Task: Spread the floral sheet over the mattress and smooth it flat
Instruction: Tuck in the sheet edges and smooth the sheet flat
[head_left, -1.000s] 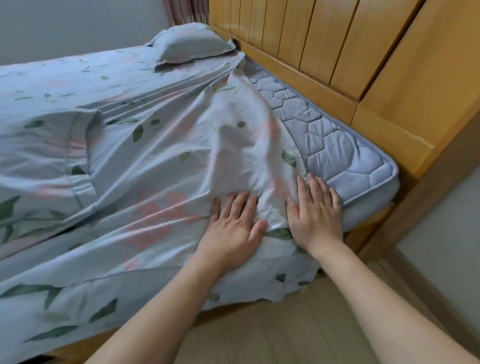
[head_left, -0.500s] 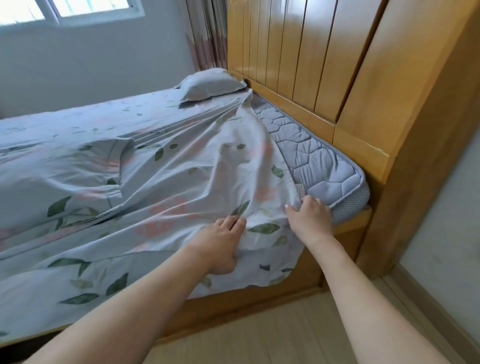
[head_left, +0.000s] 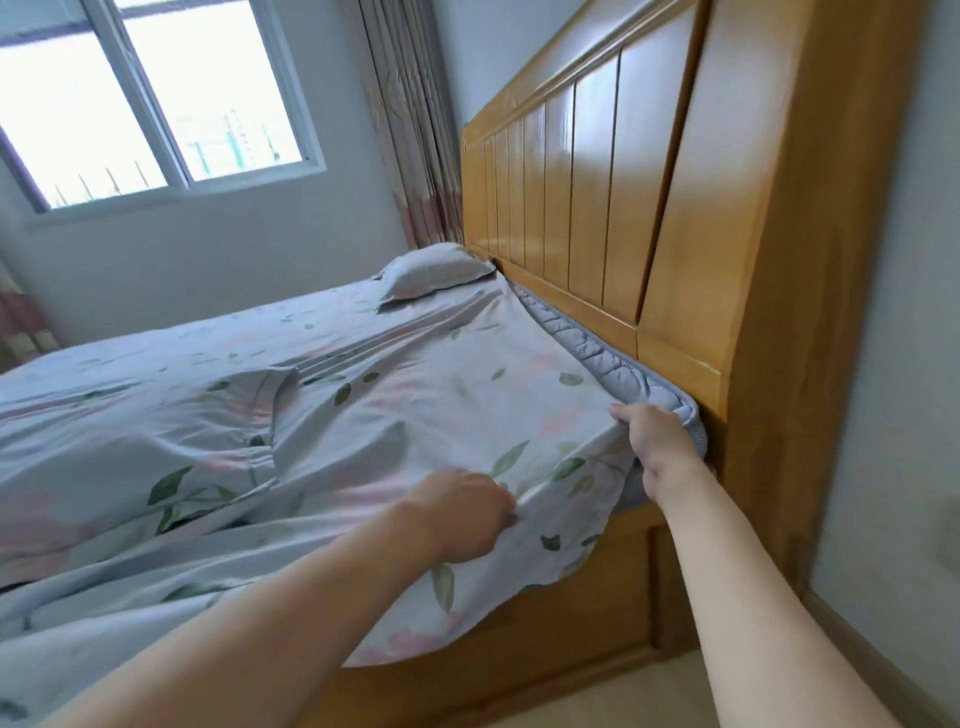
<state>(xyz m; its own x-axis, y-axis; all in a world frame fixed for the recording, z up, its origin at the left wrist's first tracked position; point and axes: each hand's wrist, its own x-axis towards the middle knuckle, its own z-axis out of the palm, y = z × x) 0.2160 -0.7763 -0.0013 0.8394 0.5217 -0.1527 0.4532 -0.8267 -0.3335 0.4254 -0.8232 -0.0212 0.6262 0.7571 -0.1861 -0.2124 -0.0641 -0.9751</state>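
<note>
Floral sheet (head_left: 363, 415), pale blue-grey cotton with green leaves and pink blooms, lies over most of the bed, its near edge draping down the side of the wooden bed frame (head_left: 545, 639). Sheet is wrinkled, with a folded flap bunched toward the left middle and diagonal creases running to the head end. Grey quilted mattress (head_left: 613, 364) shows bare in a narrow strip along the head edge and at the near head corner, right against the glossy honey-coloured wooden headboard (head_left: 597, 197). Left hand (head_left: 462, 512) is at the near side edge of the bed, fingers curled, pinching a bunch of sheet fabric. Right hand (head_left: 657, 441) is at the near head corner, fingers curled round the sheet's corner edge, holding it over the mattress corner; fingertips are hidden behind the fabric. Both forearms reach in from the bottom. Small pillow (head_left: 436, 270) in matching floral cover sits at the far head corner, on top of the sheet. White-framed window (head_left: 150, 104) and patterned curtain (head_left: 415, 130) are on the far wall.
</note>
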